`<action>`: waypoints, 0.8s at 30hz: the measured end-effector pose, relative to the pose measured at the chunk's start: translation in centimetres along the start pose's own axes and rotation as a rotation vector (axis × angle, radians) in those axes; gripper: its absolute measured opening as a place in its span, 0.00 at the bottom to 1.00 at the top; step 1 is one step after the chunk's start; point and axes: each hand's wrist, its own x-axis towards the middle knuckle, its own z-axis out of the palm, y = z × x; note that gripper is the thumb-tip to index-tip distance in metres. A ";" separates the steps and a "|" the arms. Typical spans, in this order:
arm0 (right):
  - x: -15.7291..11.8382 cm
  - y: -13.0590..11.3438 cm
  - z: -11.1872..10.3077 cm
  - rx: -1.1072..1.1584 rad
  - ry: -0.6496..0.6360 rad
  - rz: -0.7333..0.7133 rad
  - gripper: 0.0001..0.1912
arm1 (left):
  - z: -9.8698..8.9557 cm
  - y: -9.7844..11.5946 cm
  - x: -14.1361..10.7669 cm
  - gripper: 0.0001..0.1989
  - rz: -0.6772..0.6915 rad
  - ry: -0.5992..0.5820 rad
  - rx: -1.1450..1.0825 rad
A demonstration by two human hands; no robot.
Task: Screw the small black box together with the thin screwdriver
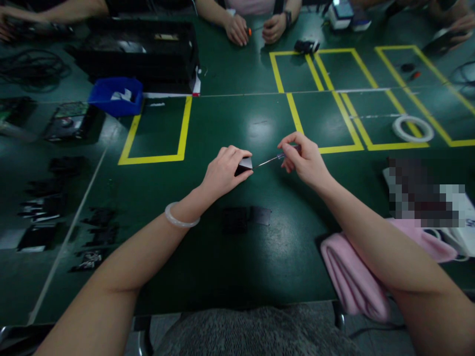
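My left hand (226,170) grips a small black box-like part (244,166) with a pale top face, held at the middle of the green table (208,262). In my right hand (302,158) is a screwdriver (269,160) with a thin metal shaft and a translucent handle. Its tip points left and comes up close to the part's right side; whether they touch I cannot tell. Two flat dark pieces, a larger one (234,220) and a smaller one (260,215), lie on the table just below my hands.
A blue bin (117,96) stands by a large black casing (141,54) at the back left. Several dark parts (40,207) lie on the left. A white tape roll (412,129) and pink cloth (356,272) are at right. Across the table, a person's hands (237,30) hold a small tool.
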 end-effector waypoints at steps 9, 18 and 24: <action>0.0 -0.2 -0.1 -0.019 -0.013 0.014 0.12 | -0.1 0.1 0.0 0.18 0.002 -0.002 0.003; 0.0 -0.2 0.0 0.019 -0.007 0.020 0.05 | -0.1 0.1 0.1 0.19 0.008 0.003 0.003; -0.1 -0.4 -0.1 -0.037 -0.011 0.007 0.08 | 0.1 0.0 0.0 0.19 -0.002 0.007 0.001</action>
